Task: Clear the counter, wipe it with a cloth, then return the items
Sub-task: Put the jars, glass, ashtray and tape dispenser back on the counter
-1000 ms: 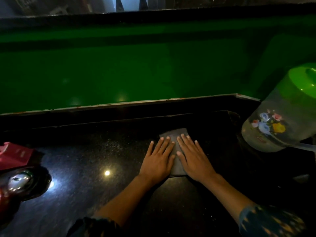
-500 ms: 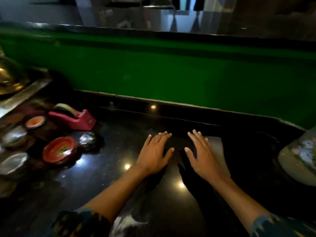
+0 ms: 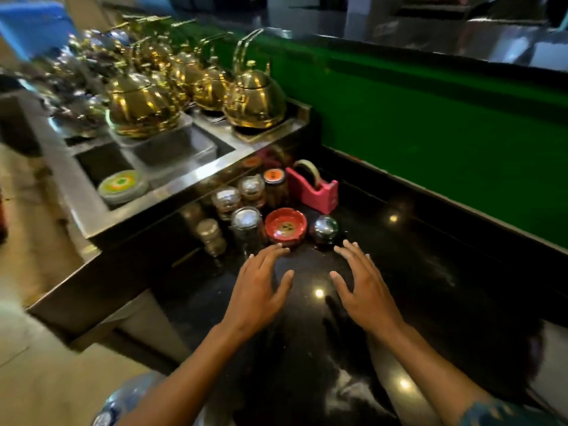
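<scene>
Counter (image 3: pixel 415 272) of black polished stone runs under both hands and shines with small light spots; a green wall (image 3: pixel 430 124) stands along its far right side. Both hands are spread with straight fingers and hold nothing. Left hand (image 3: pixel 258 290) reaches toward the red ashtray (image 3: pixel 285 224), its fingertips (image 3: pixel 278 246) just beside the near rim; I cannot tell if they touch it. Right hand (image 3: pixel 362 287) is over the bare stone, its fingertips near the shiny metal ball (image 3: pixel 324 227), which stands just right of the ashtray. Behind these, farther away, is a pink tape dispenser (image 3: pixel 316 190). Left of the ashtray several glass jars (image 3: pixel 246 222) stand close together, one with an orange lid (image 3: pixel 274 176). At the far left a steel station (image 3: pixel 184 179) is higher than the counter and carries many golden kettles (image 3: pixel 255 93) in rows. A round green and yellow lid (image 3: pixel 123 186) lies in one of its wells
</scene>
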